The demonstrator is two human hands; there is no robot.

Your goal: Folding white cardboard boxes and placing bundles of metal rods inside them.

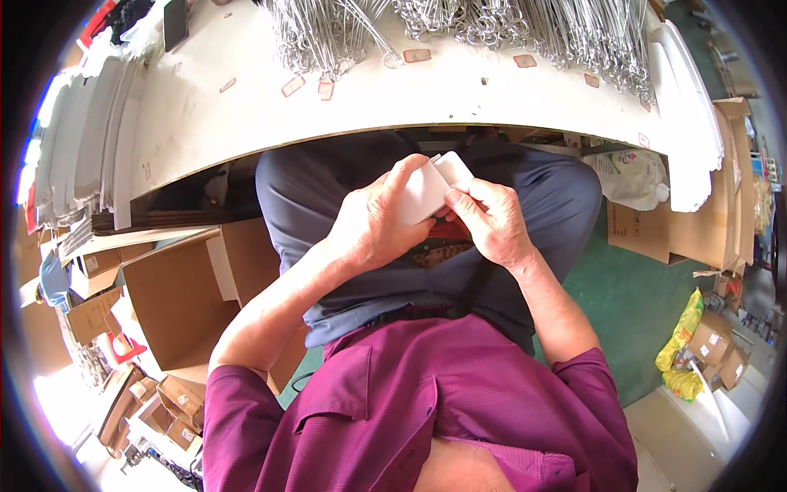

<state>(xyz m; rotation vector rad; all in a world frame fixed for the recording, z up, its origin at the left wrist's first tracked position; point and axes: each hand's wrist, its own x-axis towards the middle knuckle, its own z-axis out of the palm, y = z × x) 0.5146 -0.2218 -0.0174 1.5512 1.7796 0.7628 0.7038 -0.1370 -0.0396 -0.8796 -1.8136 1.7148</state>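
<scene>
Above my lap, just short of the table's front edge, both hands hold a small white box that looks like folded card. My left hand is wrapped round its body, thumb along the upper side. At the box's right end a white flap stands out, and my right hand pinches it between thumb and fingers. Whether anything is inside the box is hidden. On the white table beyond lie thick bundles of metal wire pieces with looped ends.
Stacks of flat white card stand at the table's left and right ends. An open cardboard box is on the floor at my left. A dark phone lies at the far left. Cartons and a yellow bag are right.
</scene>
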